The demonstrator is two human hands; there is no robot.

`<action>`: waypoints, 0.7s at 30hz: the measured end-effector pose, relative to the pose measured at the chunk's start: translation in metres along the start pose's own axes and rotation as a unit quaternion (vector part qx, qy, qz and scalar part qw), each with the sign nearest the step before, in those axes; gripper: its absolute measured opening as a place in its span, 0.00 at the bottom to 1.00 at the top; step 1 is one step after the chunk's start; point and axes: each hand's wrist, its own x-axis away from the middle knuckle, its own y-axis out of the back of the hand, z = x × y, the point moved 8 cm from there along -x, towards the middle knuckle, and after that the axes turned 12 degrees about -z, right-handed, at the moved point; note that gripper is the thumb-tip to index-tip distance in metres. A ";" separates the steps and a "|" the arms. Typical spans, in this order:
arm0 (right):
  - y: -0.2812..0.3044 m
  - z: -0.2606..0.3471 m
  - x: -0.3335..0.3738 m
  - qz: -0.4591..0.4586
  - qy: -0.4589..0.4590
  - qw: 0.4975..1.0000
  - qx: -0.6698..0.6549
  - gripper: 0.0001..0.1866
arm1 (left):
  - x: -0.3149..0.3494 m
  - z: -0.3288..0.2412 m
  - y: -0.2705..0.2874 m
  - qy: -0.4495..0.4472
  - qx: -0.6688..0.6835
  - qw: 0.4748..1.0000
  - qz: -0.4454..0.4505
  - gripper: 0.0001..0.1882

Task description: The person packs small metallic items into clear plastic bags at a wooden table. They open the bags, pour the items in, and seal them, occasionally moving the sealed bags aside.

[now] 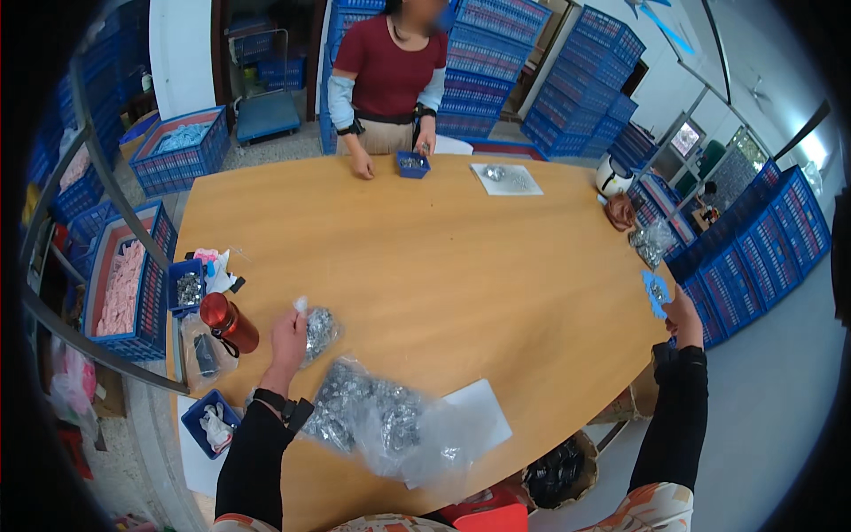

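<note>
My left hand point(288, 341) is closed around the gathered neck of a clear plastic bag point(321, 337). Small shiny metal parts fill the bag, which rests on the table. At the table's right edge, my right hand point(684, 319) has its fingers bent together beside a bright blue piece point(654, 291) with small metal bits on it. Whether those fingers grip the blue piece or something smaller, I cannot tell. Close in front of me lies a larger clear bag point(377, 412) of metal parts, partly over a white board point(483, 412).
Left of my left hand stand a red bottle point(226, 321) and blue trays point(186, 285). Across the table point(425, 257) a person point(390, 71) has hands at a small blue tray point(412, 165). A white board point(507, 180) and clear bag point(651, 241) lie farther right. Blue crates point(762, 248) surround the table.
</note>
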 end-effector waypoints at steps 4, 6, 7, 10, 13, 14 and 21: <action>-0.009 -0.008 0.002 0.006 -0.003 1.000 -0.003 0.31 | -0.001 0.004 0.000 0.011 -0.025 1.000 -0.002 0.13; -0.014 -0.011 0.001 0.007 -0.004 1.000 0.008 0.28 | 0.000 0.003 -0.001 0.002 -0.034 0.999 -0.004 0.13; -0.016 -0.010 0.002 0.005 -0.008 1.000 0.014 0.25 | 0.001 0.003 -0.001 -0.002 -0.040 0.999 -0.004 0.13; -0.014 0.001 0.010 0.023 -0.017 1.000 0.005 0.34 | 0.002 0.006 0.001 -0.039 -0.050 0.998 -0.019 0.14; -0.014 0.003 0.010 0.030 -0.011 0.999 0.004 0.37 | 0.004 0.010 -0.003 -0.028 -0.035 0.999 -0.023 0.14; -0.012 0.000 0.011 0.028 -0.011 1.000 0.009 0.37 | 0.007 0.010 -0.006 -0.026 -0.034 0.999 -0.016 0.13; -0.002 0.014 0.009 0.030 -0.015 0.999 -0.014 0.42 | 0.003 0.007 0.000 -0.020 -0.070 0.997 -0.010 0.13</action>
